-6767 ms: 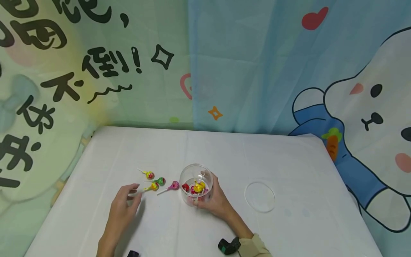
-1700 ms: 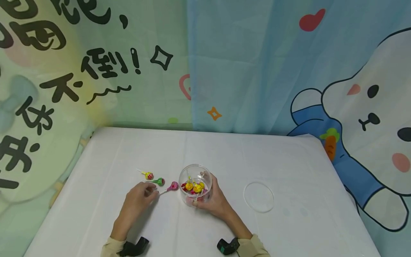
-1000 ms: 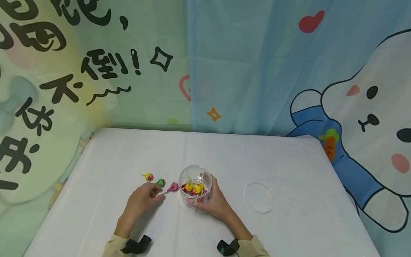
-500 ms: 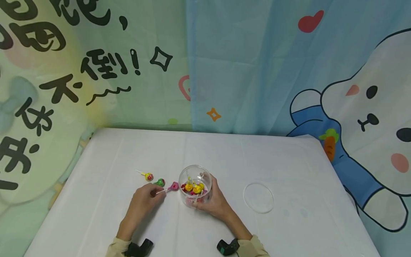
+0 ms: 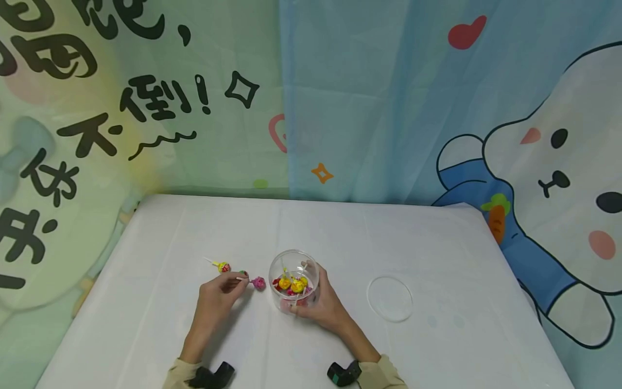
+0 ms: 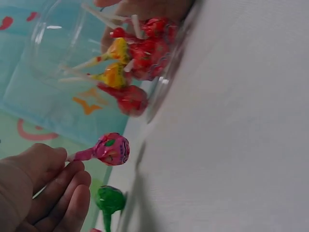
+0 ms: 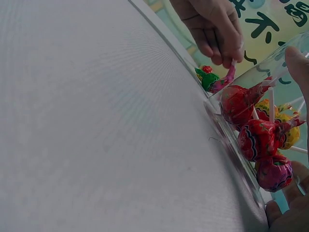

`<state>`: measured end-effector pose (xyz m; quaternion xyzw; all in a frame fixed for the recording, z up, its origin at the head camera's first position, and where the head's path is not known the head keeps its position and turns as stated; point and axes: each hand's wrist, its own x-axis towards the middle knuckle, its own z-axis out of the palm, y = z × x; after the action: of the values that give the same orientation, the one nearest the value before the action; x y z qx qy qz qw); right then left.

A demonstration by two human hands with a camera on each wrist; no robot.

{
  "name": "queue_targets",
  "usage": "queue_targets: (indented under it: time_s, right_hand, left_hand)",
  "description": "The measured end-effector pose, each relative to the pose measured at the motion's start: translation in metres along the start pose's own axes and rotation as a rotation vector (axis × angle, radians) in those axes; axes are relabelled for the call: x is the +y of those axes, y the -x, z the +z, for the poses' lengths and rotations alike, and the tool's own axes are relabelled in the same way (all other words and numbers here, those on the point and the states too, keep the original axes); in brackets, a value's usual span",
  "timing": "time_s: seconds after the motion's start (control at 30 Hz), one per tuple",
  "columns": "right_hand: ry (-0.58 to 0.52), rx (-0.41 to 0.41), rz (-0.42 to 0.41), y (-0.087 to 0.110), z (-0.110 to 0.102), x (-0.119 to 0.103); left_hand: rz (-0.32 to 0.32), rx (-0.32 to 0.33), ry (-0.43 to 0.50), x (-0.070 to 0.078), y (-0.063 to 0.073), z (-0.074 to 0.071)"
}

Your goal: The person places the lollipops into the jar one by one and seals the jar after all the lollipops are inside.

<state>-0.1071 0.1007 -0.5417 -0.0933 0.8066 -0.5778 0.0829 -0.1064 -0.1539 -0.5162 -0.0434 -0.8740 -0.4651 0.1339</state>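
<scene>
My left hand [image 5: 220, 296] pinches a pink-wrapped lollipop [image 6: 112, 149] by its stick, with the candy end pointing toward the jar. In the left wrist view the lollipop's head hangs apart from the table. A clear round jar [image 5: 293, 265] stands just to its right, gripped around its far side by my right hand [image 5: 328, 302]. Red, pink and yellow lollipops [image 7: 258, 140] lie inside the jar, some with white sticks pointing up. Behind my left hand a green lollipop [image 6: 110, 199] rests on the table, mostly hidden in the head view. Beyond it lies a yellow lollipop [image 5: 222, 266].
A clear round lid [image 5: 389, 299] lies on the white-covered table [image 5: 437, 259] to the right of the jar. A printed curtain [image 5: 359, 97] hangs behind the table's far edge. Black wrist cameras [image 5: 344, 374] sit on both forearms.
One yellow lollipop from the table is now inside the jar. Over the last second my left hand took the pink lollipop's stick and raised it slightly. My right hand stays on the jar.
</scene>
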Motion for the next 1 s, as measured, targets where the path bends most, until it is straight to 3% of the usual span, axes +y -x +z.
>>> queue_targets:
  time_s: [0.2,0.43,0.5,0.57,0.87,1.0]
  right_hand:
    - [0.021,0.003,-0.014,0.0,-0.001,-0.001]
    - [0.016,0.008,-0.011,0.0,-0.002,0.0]
    - [0.013,0.007,-0.003,0.0,-0.001,0.0]
    - [0.012,0.007,0.001,0.0,-0.001,-0.001]
    - [0.027,0.014,-0.009,0.0,-0.001,-0.001]
    - [0.033,0.008,-0.01,0.001,-0.001,-0.001]
  left_hand:
    - [-0.077,0.032,0.1,0.015,-0.005,-0.016]
    - [-0.165,0.037,0.388,0.037,-0.006,-0.019]
    - [-0.181,0.041,0.425,0.045,-0.005,-0.018]
    - [-0.165,0.042,0.435,0.052,-0.005,-0.018]
    - [0.006,0.052,0.294,0.075,-0.005,-0.02]
    - [0.039,0.015,0.278,0.083,-0.006,-0.017]
